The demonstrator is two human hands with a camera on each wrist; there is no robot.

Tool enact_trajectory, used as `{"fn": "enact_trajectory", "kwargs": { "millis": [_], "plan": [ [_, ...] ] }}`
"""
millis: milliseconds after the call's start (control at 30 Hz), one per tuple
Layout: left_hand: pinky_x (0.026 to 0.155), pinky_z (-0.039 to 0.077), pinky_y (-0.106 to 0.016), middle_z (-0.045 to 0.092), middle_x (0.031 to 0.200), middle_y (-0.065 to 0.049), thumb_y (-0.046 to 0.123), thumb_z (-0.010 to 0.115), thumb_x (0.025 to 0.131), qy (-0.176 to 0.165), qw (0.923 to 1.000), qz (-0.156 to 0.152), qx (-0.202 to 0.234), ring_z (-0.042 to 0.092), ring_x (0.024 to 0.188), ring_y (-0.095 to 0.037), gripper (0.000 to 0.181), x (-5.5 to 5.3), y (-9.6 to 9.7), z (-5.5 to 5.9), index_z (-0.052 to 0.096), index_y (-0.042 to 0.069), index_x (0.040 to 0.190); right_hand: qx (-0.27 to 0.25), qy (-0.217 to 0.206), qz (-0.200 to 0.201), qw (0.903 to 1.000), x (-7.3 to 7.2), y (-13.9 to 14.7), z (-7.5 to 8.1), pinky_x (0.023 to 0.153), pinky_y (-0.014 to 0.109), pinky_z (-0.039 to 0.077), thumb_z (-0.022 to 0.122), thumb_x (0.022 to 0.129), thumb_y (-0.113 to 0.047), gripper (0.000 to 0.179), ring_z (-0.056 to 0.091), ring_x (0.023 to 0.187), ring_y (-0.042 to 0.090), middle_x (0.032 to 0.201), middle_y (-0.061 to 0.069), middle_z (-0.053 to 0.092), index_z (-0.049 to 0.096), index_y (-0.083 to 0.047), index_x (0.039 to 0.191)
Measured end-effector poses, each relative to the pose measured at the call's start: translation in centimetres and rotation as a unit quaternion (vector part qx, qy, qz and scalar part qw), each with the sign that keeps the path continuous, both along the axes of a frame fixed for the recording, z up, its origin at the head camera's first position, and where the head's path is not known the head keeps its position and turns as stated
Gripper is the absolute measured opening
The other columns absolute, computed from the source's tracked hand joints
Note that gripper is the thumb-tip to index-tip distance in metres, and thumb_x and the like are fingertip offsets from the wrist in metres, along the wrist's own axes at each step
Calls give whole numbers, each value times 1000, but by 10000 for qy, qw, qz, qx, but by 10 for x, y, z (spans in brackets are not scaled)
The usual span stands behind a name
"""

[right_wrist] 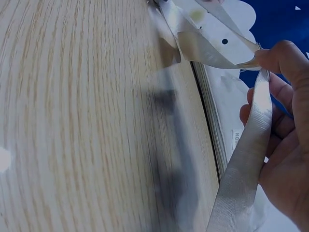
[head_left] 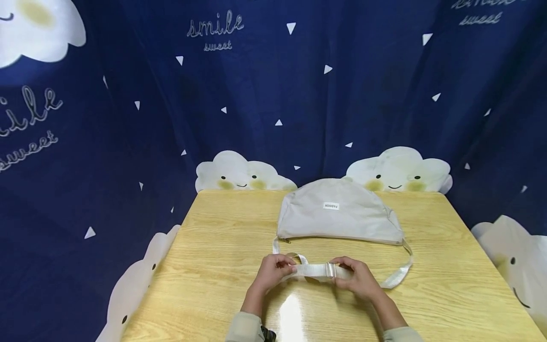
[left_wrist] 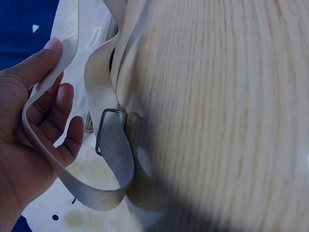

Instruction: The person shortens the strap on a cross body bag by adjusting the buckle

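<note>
A pale grey-white shoulder bag (head_left: 350,223) with a small white label lies on the table, its webbing strap (head_left: 314,270) trailing toward me. My left hand (head_left: 273,271) pinches the strap, with the thumb on top of the band in the left wrist view. To the right, my right hand (head_left: 356,278) pinches the strap just beside a metal slider (head_left: 330,270). Between the hands the band runs nearly straight. A wire-like metal ring (left_wrist: 100,135) sits on a hanging loop of strap in the left wrist view. From the right hand another length (right_wrist: 241,169) runs down, slightly twisted.
The light wood table (head_left: 222,228) carries the bag near its far edge. Behind and beside it hangs a dark blue curtain (head_left: 273,85) printed with clouds and small triangles. A dark band (head_left: 268,334) shows at the left sleeve.
</note>
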State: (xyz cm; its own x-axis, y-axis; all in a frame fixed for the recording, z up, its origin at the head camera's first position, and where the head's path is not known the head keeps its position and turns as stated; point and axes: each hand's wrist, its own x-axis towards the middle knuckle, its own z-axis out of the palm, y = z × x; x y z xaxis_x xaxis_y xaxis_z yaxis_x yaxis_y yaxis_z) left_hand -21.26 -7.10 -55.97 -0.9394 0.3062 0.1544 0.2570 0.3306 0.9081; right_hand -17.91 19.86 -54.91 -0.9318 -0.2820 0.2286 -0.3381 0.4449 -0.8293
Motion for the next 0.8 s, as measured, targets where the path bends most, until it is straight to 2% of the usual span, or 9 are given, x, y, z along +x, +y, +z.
{"fn": "enact_trajectory", "kwargs": {
  "millis": [100, 167, 300, 400, 467, 633, 800],
  "plan": [
    [56, 45, -22, 61, 69, -1, 5, 76, 76, 137, 9997, -2, -219, 53, 62, -9, 11, 2, 2, 3, 72, 3, 85, -55, -2, -26, 10000, 0, 0, 0, 66, 29, 47, 77, 68, 4, 41, 56, 75, 19, 86, 6, 62, 64, -3, 106],
    [62, 47, -26, 63, 77, -2, 9, 78, 74, 412, 9979, -30, -499, 57, 70, -15, 17, 4, 5, 6, 72, 4, 90, -15, -55, -69, 10000, 0, 0, 0, 66, 27, 47, 78, 69, 2, 41, 57, 76, 17, 88, 4, 62, 64, -5, 106],
    [78, 47, -34, 64, 99, -1, 18, 80, 73, 1069, 9872, -135, -1180, 58, 93, -21, 32, 11, 18, 16, 70, 9, 101, 24, -205, -31, 9998, 0, 3, 1, 71, 27, 47, 79, 71, -7, 40, 58, 82, 14, 95, 1, 65, 65, -10, 108],
    [84, 45, -35, 64, 105, 4, 21, 81, 72, 1322, 9818, -272, -1334, 55, 100, -17, 35, 14, 30, 21, 70, 13, 104, -41, -251, 75, 9996, 0, 3, 3, 73, 29, 48, 80, 72, -14, 39, 59, 84, 15, 100, 1, 66, 65, -12, 108],
    [85, 45, -33, 64, 105, 5, 20, 82, 71, 1351, 9827, -426, -1189, 56, 100, -14, 35, 15, 38, 21, 70, 13, 103, -75, -281, 154, 9995, 0, 3, 5, 74, 28, 48, 80, 72, -17, 39, 59, 86, 16, 102, 2, 66, 66, -12, 109],
    [89, 43, -31, 65, 103, 6, 22, 83, 69, 1089, 9897, -719, -591, 57, 98, -8, 39, 16, 54, 15, 69, 13, 105, -234, -338, 365, 9985, 1, 2, 8, 74, 28, 47, 80, 73, -19, 41, 59, 88, 18, 104, 5, 65, 65, -8, 110],
    [87, 45, -31, 66, 101, 4, 20, 83, 70, 845, 9933, -786, -13, 58, 97, -9, 39, 16, 62, 10, 69, 10, 104, -331, -409, 358, 9980, 2, 1, 7, 77, 28, 47, 81, 72, -24, 42, 59, 91, 18, 106, 5, 65, 67, -9, 109]
  ]
}}
